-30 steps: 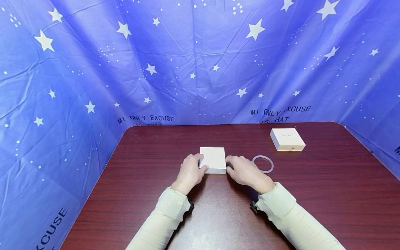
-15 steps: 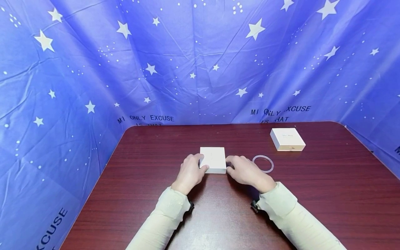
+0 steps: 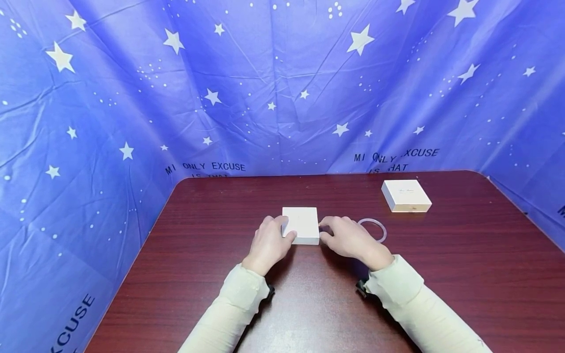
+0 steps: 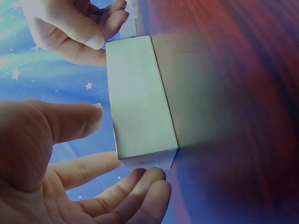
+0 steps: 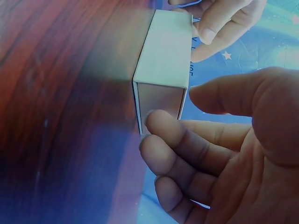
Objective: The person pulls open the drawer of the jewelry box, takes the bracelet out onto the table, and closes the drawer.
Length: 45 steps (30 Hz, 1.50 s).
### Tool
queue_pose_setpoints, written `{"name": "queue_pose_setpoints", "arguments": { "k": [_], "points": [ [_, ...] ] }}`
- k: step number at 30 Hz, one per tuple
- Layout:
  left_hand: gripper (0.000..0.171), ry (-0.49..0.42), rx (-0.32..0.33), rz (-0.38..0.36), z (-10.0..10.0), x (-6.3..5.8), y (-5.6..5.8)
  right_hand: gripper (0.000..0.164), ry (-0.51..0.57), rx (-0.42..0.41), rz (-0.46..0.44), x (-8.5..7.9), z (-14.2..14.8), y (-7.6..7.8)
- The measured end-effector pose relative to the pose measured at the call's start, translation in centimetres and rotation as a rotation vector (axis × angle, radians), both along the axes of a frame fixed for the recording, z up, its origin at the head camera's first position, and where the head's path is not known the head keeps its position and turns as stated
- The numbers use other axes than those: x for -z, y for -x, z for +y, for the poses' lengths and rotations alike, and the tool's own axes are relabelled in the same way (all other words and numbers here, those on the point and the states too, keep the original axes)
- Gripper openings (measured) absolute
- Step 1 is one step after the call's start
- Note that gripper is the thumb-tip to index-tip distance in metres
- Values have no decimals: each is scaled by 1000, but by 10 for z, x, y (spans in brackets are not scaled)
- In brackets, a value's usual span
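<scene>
A flat white box point(image 3: 300, 224) lies mid-table with a pinkish end face in the right wrist view. At its left side, my left hand point(image 3: 268, 244) holds it, thumb and index finger along the top edges and the other fingers curled at the end. Close to the right end is my right hand point(image 3: 349, 239), fingers bent, with one fingertip point(image 5: 161, 127) in front of the end face and the thumb point(image 5: 224, 95) by the top edge. Whether these fingers grip anything is unclear. A pale lilac ring-shaped bangle point(image 3: 383, 230) lies behind the right hand, partly hidden by it.
Another white box point(image 3: 406, 195), with a gold-toned front side, sits at the back right of the dark red wooden table point(image 3: 212, 206). A blue star-patterned curtain point(image 3: 273, 88) hangs along the table's back and sides.
My right hand and forearm have shifted slightly to the right, covering a bit more of the bangle. The left hand and the box stay in place.
</scene>
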<state>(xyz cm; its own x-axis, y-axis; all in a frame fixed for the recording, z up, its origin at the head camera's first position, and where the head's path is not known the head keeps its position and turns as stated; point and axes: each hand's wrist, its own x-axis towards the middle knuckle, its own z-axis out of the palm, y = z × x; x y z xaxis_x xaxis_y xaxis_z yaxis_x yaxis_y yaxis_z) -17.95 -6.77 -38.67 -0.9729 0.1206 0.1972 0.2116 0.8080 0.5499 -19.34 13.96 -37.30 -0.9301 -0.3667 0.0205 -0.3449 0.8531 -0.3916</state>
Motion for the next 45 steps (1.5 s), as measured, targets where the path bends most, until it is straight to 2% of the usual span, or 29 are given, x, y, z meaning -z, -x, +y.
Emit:
{"name": "queue_pose_setpoints", "arguments": {
  "k": [19, 25, 32, 41, 45],
  "points": [
    [44, 61, 16, 23, 5, -4, 0, 26, 26, 8, 11, -5, 1, 2],
    [41, 80, 21, 54, 7, -1, 0, 23, 37, 17, 38, -2, 3, 3],
    [47, 89, 12, 51, 12, -6, 4, 27, 21, 32, 74, 1, 7, 3],
    [46, 148, 60, 104, 24, -10, 7, 33, -7, 59, 72, -5, 20, 2],
    [46, 168, 67, 98, 29, -11, 9, 32, -25, 72, 86, -7, 27, 3]
  ]
}}
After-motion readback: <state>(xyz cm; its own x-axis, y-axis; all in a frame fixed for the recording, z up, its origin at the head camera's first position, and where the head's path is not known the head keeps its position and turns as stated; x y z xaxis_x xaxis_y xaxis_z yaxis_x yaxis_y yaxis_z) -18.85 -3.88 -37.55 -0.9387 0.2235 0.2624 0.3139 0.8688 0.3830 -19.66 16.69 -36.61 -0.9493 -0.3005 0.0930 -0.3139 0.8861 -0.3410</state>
